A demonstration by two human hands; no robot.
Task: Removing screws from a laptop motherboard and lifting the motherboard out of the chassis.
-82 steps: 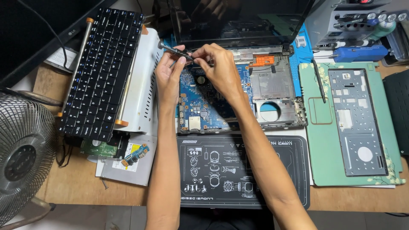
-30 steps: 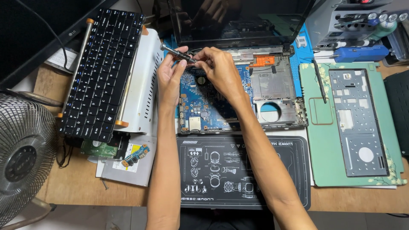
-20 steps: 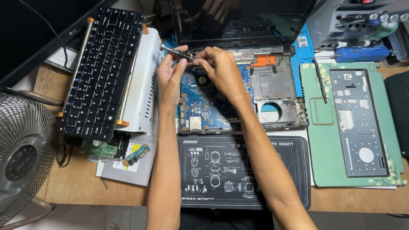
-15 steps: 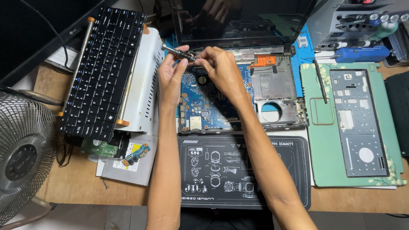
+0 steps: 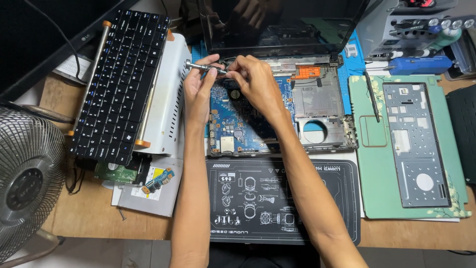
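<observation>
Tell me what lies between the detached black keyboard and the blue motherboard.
In the head view, a white metal cover lies between the keyboard and the motherboard, with the left hand over its right edge.

Dark laptop screen [image 5: 282, 22] (probably off), top ctr.

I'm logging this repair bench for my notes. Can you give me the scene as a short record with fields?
Setting: wooden workbench
Left hand: steadies a small metal screwdriver
Right hand: pinches the screwdriver's tip end
Under hands: opened laptop base with blue circuit board
Left side: detached black keyboard, metal fan
Front: dark work mat
Right side: grey palmrest panel on green mat
</observation>
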